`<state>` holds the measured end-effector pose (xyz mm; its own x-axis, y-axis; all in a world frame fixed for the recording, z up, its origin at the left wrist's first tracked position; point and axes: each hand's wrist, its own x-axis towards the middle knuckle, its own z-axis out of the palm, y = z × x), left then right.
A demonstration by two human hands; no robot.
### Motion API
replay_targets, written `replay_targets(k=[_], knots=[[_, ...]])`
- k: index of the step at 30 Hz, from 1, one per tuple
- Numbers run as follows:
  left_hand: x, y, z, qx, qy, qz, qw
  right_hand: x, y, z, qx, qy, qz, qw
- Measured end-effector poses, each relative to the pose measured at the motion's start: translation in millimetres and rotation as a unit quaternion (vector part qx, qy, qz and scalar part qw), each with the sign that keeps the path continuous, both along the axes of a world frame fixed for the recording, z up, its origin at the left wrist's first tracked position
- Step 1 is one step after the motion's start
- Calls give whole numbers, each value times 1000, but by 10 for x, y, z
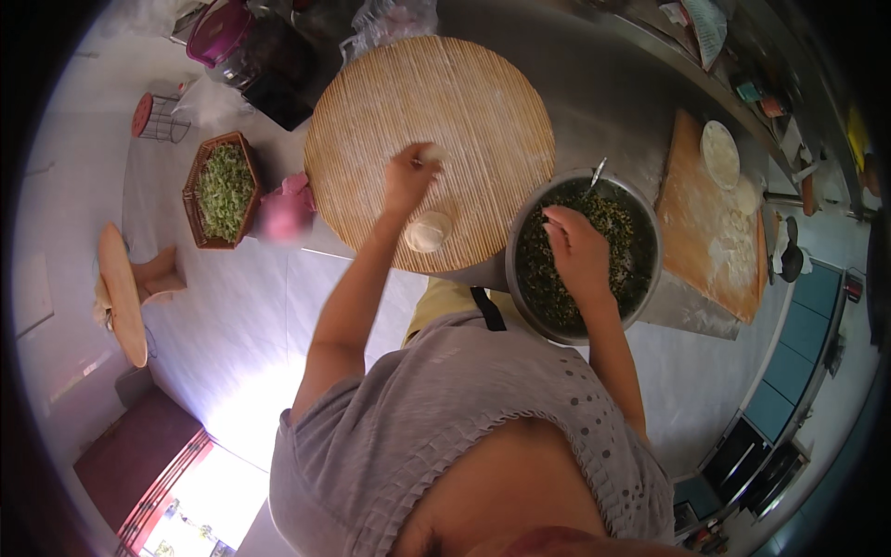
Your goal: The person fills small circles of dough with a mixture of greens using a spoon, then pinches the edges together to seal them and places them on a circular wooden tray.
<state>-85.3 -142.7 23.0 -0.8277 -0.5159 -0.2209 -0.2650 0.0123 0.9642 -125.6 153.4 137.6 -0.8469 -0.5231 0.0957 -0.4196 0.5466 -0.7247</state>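
My left hand [409, 179] is over the round slatted board [431, 90], its fingers closed around a small pale piece of dough [436, 153]. Part of that piece is hidden by the fingers. Below it, near the board's front edge, lies a round pile of whitish dough wrappers [428, 232]. My right hand [581, 254] is above a wide metal bowl [653, 278] of chopped green and yellow filling [616, 223]. Its fingertips are bent close together, and whether they hold anything does not show. A metal spoon handle [598, 170] sticks up at the bowl's far rim.
On the right, a floured wooden board [686, 202] carries a white bowl [720, 154] and dough pieces [738, 240]. A basket of chopped greens [226, 191] and a pink cloth [289, 209] are at the left. Plastic bags [390, 21] lie behind the slatted board.
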Motion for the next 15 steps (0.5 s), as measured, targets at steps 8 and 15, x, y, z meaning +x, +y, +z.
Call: replay_targets(k=[8,15], knots=[[-1226,-1663,-403,-426,-105,21,899,179,555,45,84,-79,-156,981],[-1914,-1712,-232,-440,-246,-8,864,502,845,54,120,-93,-257,954]])
